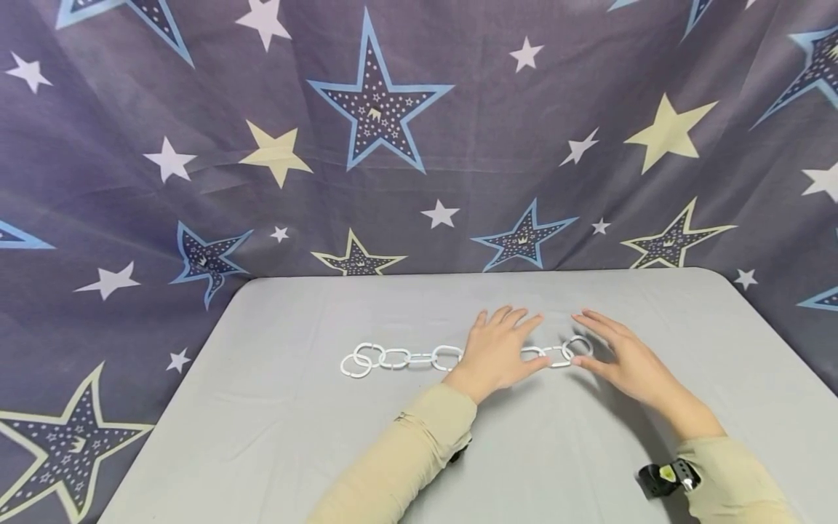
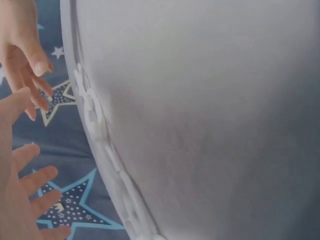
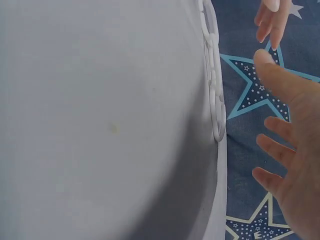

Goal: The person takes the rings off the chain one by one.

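Observation:
A chain of white plastic links [image 1: 396, 358] lies stretched left to right across the table. My left hand [image 1: 499, 351] hovers over the middle of the chain, fingers spread, and hides several links from the head view. Just beyond the chain's right end, my right hand [image 1: 630, 364] is held with fingers and thumb apart, its thumb close to the last round link [image 1: 578, 346]. In the left wrist view the chain [image 2: 95, 117] runs along the table below the left hand [image 2: 25, 185]. The right wrist view shows the right hand [image 3: 300, 145] apart from the chain [image 3: 216, 95], holding nothing.
The table [image 1: 262, 451] has a light grey cover and rounded far corners. Behind it hangs a dark cloth [image 1: 458, 153] printed with stars. A black wrist strap with a device [image 1: 664, 478] sits at the right sleeve.

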A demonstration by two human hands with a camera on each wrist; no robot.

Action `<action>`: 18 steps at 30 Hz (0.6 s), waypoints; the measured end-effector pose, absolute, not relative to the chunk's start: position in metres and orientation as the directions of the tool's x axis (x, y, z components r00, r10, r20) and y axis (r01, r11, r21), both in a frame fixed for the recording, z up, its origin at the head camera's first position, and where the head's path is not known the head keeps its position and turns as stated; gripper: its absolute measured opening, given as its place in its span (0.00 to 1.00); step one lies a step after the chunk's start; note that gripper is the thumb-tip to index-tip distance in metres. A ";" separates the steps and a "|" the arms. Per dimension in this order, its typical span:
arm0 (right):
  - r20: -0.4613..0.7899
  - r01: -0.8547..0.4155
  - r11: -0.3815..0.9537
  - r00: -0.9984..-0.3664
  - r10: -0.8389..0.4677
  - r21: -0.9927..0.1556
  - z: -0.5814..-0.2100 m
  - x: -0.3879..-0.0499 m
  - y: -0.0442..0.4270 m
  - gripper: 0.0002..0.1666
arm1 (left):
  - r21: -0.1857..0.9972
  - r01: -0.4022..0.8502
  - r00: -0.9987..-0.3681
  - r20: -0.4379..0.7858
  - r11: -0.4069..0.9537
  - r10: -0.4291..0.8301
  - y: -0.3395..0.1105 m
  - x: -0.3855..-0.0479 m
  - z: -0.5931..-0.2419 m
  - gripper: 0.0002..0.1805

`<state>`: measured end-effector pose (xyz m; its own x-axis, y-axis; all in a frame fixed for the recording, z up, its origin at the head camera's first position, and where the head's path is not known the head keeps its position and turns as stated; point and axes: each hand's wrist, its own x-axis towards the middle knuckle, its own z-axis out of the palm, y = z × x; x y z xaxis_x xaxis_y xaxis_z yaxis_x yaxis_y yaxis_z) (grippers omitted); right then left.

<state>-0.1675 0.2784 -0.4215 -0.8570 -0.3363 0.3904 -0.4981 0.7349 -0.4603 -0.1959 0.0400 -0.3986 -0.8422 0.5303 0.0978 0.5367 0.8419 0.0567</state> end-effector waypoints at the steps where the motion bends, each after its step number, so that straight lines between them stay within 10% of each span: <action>1: 0.399 -0.508 0.728 -0.851 -0.341 -0.461 -0.422 -0.169 0.279 0.42 | 0.057 0.537 -0.842 0.100 0.842 0.530 0.041 -0.197 -0.399 0.39; 18: 0.467 -0.547 0.693 -0.820 -0.331 -0.470 -0.428 -0.182 0.282 0.30 | 0.068 0.521 -0.851 0.118 0.851 0.511 0.051 -0.213 -0.410 0.34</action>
